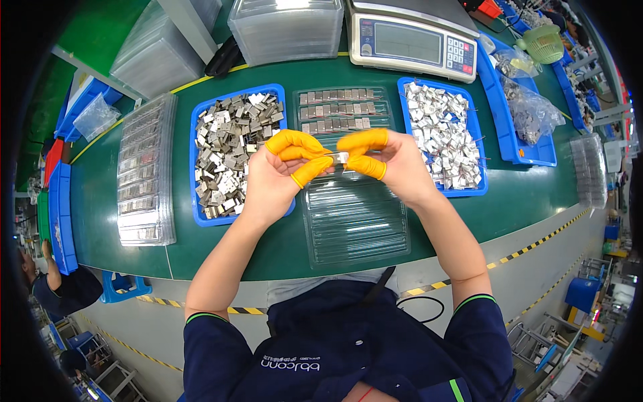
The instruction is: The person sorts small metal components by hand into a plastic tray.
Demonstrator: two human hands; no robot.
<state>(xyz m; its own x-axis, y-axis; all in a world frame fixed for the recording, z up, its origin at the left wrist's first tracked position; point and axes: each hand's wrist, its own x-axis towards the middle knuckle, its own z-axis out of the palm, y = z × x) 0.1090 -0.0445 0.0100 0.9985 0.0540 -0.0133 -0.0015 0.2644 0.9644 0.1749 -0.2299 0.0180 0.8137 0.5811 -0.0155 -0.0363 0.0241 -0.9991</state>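
Note:
Both my hands wear yellow finger cots and meet over a clear ribbed tray (357, 231). Between them is a small white block-shaped part (342, 157) with a thin lead. My left hand (278, 171) pinches at the left end of this piece; its exact grip is partly hidden by the fingers. My right hand (395, 164) has thumb and forefinger closed about the white block, the forefinger slightly blurred. Rows of small metal-cased parts (337, 109) fill the tray's far slots. A blue bin of metal shells (231, 144) is at left, and a blue bin of white parts (442, 134) at right.
A stack of filled clear trays (147, 174) lies at the left. Behind are clear plastic trays (287, 30) and a weighing scale (412, 43). At far right, a blue bin (516, 120) holds bagged parts. Another person (63, 288) sits at the far left.

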